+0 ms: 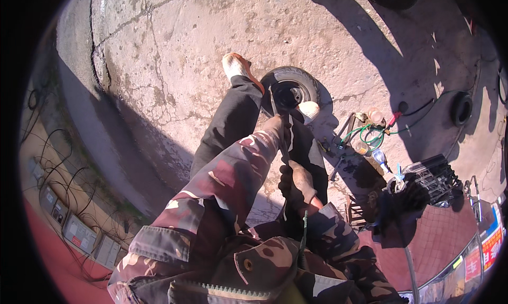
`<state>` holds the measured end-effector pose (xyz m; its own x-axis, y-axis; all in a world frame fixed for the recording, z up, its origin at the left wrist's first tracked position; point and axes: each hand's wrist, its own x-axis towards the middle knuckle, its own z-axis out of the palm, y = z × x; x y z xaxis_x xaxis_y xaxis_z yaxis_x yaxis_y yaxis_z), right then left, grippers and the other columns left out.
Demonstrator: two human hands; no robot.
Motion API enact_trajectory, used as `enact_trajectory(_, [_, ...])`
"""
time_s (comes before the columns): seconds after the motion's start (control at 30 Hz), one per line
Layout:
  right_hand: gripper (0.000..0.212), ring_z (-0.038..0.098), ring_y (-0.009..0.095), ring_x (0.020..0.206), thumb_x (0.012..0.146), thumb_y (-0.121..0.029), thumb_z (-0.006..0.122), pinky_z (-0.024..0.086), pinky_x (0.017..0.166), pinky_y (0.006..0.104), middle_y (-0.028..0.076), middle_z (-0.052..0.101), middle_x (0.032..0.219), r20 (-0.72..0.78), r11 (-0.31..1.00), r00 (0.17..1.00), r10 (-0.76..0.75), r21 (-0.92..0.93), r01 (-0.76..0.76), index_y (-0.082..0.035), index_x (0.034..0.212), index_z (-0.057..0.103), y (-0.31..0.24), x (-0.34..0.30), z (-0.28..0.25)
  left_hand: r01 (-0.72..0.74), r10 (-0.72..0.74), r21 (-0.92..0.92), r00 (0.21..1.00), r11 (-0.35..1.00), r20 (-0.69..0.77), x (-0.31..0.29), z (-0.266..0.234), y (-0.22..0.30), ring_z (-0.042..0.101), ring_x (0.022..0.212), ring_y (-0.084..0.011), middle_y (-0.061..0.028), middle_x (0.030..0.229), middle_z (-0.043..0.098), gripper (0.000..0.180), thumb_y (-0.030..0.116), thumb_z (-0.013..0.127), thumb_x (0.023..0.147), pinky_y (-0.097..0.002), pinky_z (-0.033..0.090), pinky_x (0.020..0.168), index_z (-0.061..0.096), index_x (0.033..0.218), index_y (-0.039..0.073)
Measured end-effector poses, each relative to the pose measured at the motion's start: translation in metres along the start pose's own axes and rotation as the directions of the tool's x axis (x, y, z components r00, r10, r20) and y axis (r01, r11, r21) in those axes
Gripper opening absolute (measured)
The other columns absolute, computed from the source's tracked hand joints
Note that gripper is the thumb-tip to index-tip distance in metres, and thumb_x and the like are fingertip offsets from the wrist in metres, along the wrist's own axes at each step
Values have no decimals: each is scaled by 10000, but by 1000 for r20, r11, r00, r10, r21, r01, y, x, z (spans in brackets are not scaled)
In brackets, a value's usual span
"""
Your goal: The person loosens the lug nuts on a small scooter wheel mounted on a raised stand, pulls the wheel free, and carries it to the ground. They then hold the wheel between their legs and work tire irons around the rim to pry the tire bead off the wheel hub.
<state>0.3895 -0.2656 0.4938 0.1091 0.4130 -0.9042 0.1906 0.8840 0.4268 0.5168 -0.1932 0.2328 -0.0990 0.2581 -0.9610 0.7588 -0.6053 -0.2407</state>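
Note:
A small black tire (296, 76) on a dark wheel rim (288, 95) lies flat on the ground between my feet. A long thin metal bar (273, 104) reaches from the rim back toward my body. My left hand (275, 125) is closed around the bar just short of the tire. Closer to my body, my right hand (302, 183) is closed round the bar's near part; its fingers look dark, in shadow or stained. My right shoe (308, 112) is against the tire's near right edge, and my left shoe (236, 66) stands to its left.
Cracked concrete (174, 55) spreads around. To the right lie a green hose (377, 140), tools and small bottles, with a black crate (434, 179) nearer me. Another tire (461, 109) is farther right. Cables and boxes (79, 232) line the left wall.

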Motion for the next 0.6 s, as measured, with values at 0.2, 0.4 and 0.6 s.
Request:
enact_trajectory(0.2, [197,466,80,461,1092,-310,465,378,405,265,-43,536,747,212,964,963,-165,242,112,-142,1061,564,6,6,-3,-33,37,24,986,999,-162,-17,20,13,674,623,-285,-93,775,707,389,458,609,993,-458,498,534,729,972,89])
enact_trajectory(0.4, [200,398,43,482,1049,-315,616,347,424,236,-61,500,738,140,960,956,-256,154,235,-126,1113,596,8,-9,12,-10,30,109,984,994,-177,-33,26,15,455,426,-198,-27,657,597,307,408,466,1058,-381,342,422,599,987,139])
enact_trajectory(0.6, [187,364,38,470,1051,-295,626,323,415,236,-65,476,724,80,987,994,-75,149,63,-119,1106,595,-7,-15,18,-88,128,247,980,965,-150,-32,23,15,646,590,-255,-102,755,684,316,386,533,1034,-434,467,515,703,1026,121])
